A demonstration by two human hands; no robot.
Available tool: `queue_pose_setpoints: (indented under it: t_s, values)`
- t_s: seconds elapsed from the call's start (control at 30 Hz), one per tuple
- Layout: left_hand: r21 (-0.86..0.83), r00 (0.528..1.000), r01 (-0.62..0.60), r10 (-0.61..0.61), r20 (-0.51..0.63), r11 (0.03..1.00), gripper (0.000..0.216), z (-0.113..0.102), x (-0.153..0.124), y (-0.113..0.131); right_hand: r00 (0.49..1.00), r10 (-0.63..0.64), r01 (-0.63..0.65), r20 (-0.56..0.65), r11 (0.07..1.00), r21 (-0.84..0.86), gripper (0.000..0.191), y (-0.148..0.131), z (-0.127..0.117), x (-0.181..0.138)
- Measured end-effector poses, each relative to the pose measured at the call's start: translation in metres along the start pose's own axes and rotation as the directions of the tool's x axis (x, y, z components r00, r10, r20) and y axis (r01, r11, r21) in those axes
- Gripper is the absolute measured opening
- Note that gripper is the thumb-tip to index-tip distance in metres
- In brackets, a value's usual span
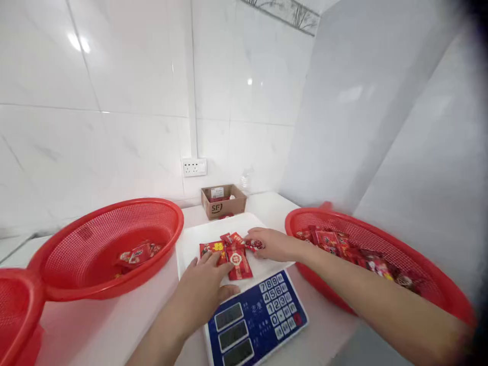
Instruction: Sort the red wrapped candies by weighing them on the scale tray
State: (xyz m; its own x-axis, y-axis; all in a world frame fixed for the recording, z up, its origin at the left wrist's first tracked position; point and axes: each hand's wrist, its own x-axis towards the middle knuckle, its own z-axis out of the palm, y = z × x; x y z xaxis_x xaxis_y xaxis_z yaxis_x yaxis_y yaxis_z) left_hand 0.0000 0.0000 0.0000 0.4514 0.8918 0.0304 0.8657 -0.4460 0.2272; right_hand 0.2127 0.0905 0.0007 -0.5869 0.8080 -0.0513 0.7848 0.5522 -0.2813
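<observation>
Several small red packets lie together on the white weighing tray (194,234) of a digital scale with a blue keypad panel (263,320). My left hand (204,284) rests over their near left side, fingers apart, touching a red packet with yellow print (212,247). Beside it lies a red packet with a round pale emblem (237,264). From the right, my right hand (271,244) reaches over the tray, fingers closed on a red candy packet (253,245). Part of that packet is hidden by the fingers.
A red basket (168,206) holding a few packets stands at left, with another red basket (19,277) at its near side. At right, a red basket (305,213) holds many packets. A cardboard box (229,206) stands behind the scale, below a wall socket (194,167).
</observation>
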Motion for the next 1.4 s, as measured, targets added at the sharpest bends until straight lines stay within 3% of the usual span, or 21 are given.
queue_pose_setpoints:
  t_s: [0.37,1.0,1.4]
  values:
    - [0.002,0.999,0.032,-0.032,0.01,0.999,0.047,0.0,-0.001,0.0,0.999,0.031,-0.032,0.013,0.999,0.023,0.051,-0.006,-0.003,-0.002]
    - [0.015,0.999,0.037,-0.037,0.009,0.999,0.048,0.0,0.0,0.0,0.999,-0.008,0.01,-0.037,0.999,0.043,0.042,-0.004,-0.001,0.003]
    - [-0.01,0.999,0.039,-0.039,0.014,0.999,0.049,0.001,0.0,-0.001,0.999,0.016,-0.014,-0.037,0.998,0.06,0.051,-0.013,0.002,0.006]
